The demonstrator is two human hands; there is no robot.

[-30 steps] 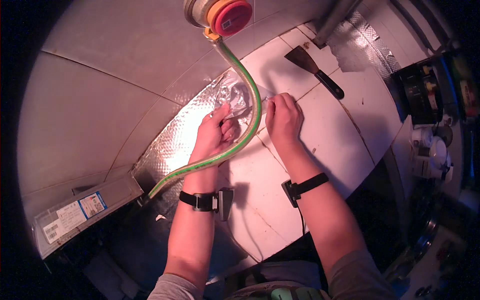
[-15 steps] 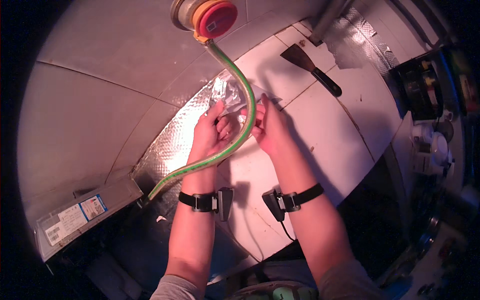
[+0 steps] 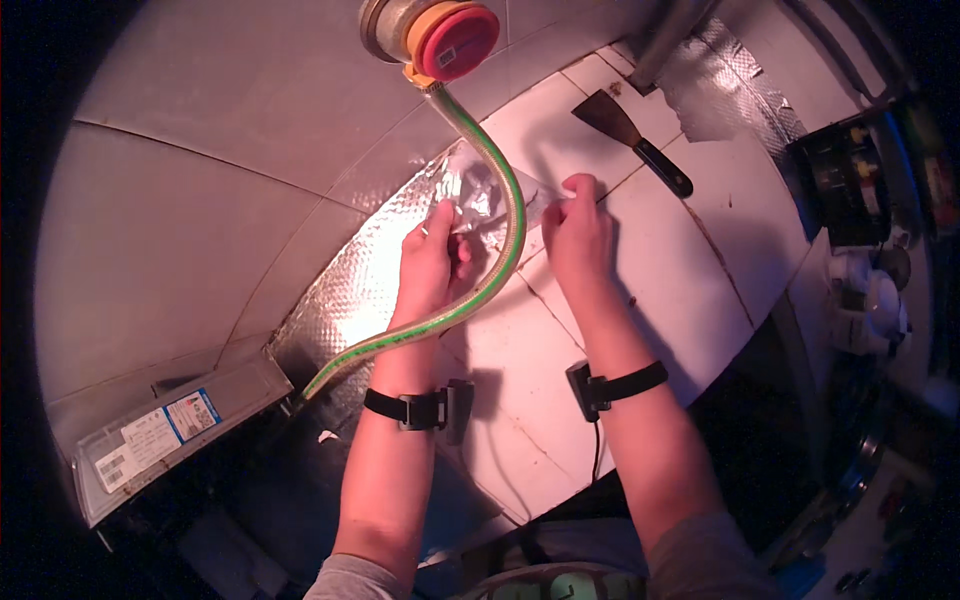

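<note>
A crinkled piece of silver foil (image 3: 474, 192) lies over the back edge of the white tiled counter, against the wall. My left hand (image 3: 430, 258) is closed on its near edge, thumb up. A smoother grey part of the foil stretches rightward to my right hand (image 3: 580, 240), whose curled fingers pinch its far end. A clear hose with a green stripe (image 3: 512, 215) hangs in front of the foil and crosses over my left forearm. To the right of my right hand lies a scraper (image 3: 640, 145) with a black handle, on the tiles.
The hose hangs from a gas regulator with a red knob (image 3: 460, 45). Embossed foil sheeting (image 3: 350, 290) lines the wall's foot. A metal ledge with labels (image 3: 180, 425) juts out at the left. Dishes (image 3: 870, 295) stand at the right. Black straps with small devices (image 3: 590, 390) circle my forearms.
My right hand has moved right, away from my left hand, and the grey foil now spans between them. My left hand has shifted only slightly. The whole view has moved a little.
</note>
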